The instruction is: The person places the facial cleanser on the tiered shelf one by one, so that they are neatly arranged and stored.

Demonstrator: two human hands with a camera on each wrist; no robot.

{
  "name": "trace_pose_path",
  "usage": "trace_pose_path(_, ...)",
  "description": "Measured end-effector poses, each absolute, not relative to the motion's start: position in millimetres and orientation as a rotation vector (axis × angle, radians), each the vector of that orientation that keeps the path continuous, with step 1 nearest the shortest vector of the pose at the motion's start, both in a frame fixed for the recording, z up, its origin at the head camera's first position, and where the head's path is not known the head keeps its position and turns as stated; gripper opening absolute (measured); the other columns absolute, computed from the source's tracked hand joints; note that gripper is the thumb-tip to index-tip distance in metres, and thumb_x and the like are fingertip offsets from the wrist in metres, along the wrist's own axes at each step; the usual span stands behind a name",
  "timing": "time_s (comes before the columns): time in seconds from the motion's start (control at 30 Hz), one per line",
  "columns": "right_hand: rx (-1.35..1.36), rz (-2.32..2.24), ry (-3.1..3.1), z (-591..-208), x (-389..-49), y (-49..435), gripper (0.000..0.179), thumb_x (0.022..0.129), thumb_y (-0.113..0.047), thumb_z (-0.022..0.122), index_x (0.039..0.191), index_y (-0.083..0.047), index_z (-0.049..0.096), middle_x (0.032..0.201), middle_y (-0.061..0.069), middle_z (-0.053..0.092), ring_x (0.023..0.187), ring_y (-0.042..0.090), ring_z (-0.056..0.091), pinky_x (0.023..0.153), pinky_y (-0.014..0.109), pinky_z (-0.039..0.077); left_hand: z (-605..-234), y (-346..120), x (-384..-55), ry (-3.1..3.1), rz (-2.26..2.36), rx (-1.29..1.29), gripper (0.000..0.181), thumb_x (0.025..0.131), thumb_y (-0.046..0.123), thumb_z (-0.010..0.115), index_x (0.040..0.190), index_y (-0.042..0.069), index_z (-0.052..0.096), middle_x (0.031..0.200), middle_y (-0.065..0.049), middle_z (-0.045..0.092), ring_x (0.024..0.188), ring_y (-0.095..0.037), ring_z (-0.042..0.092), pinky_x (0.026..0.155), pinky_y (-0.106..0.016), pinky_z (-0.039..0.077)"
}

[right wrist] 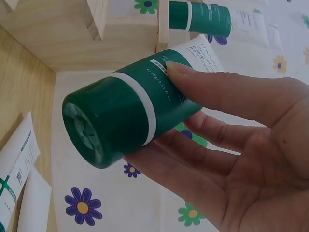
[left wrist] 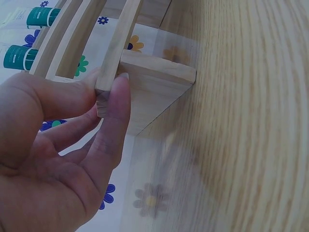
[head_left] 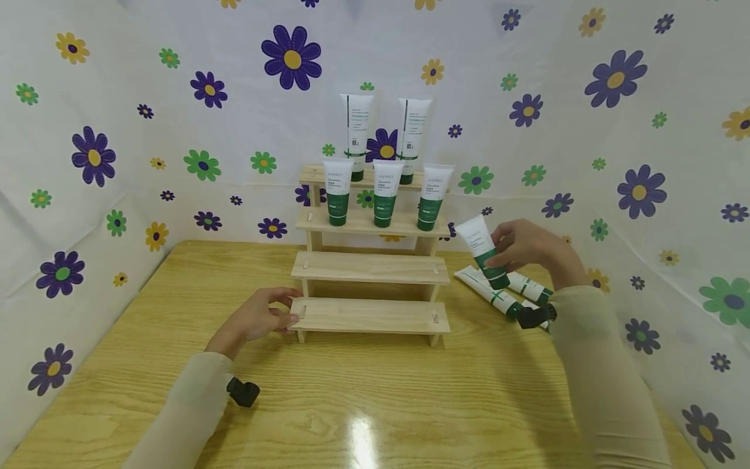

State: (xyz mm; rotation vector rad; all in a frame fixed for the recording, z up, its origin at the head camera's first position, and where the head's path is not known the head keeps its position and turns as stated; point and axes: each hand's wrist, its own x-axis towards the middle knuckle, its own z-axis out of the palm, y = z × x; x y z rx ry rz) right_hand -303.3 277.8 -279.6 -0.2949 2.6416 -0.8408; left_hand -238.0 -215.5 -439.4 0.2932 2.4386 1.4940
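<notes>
A tiered wooden display stand [head_left: 370, 267] stands on the table. My left hand [head_left: 260, 317] pinches the left end of its lowest shelf [left wrist: 116, 58] between thumb and fingers. To the right of the stand, my right hand [head_left: 521, 247] holds a white and green squeeze tube [right wrist: 140, 96], tilted with its green cap [head_left: 497, 279] downward. Three similar short tubes, such as the middle one [head_left: 384, 195], stand cap-down on the second shelf from the top. Two taller white tubes, one of them on the left [head_left: 356, 130], stand on the top shelf. The two lower shelves hold no tubes.
Several more tubes, including a white one with a green band [head_left: 489, 293], lie on the table [head_left: 351, 384] right of the stand, below my right hand. A flower-printed cloth [head_left: 234, 130] encloses the back and sides.
</notes>
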Motion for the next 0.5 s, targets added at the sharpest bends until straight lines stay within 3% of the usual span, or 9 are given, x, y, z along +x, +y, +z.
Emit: trace_pose_path(0.5,-0.379,-0.862,2.61,-282.6,-306.0,243.2,0.047,0.09,-0.014,0.079,0.124,0.006,0.052,0.122,0.028,0.065,0.097,0.026,0.071,0.086,0.042,0.066,-439.5,-218.1,-236.0,2.441,1.476,0.256,0.053,0.097,0.003,0.069,0.147,0.0,0.051,0.131,-0.028,0.052,0.088,-0.019,0.071,0.079,-0.037,0.066)
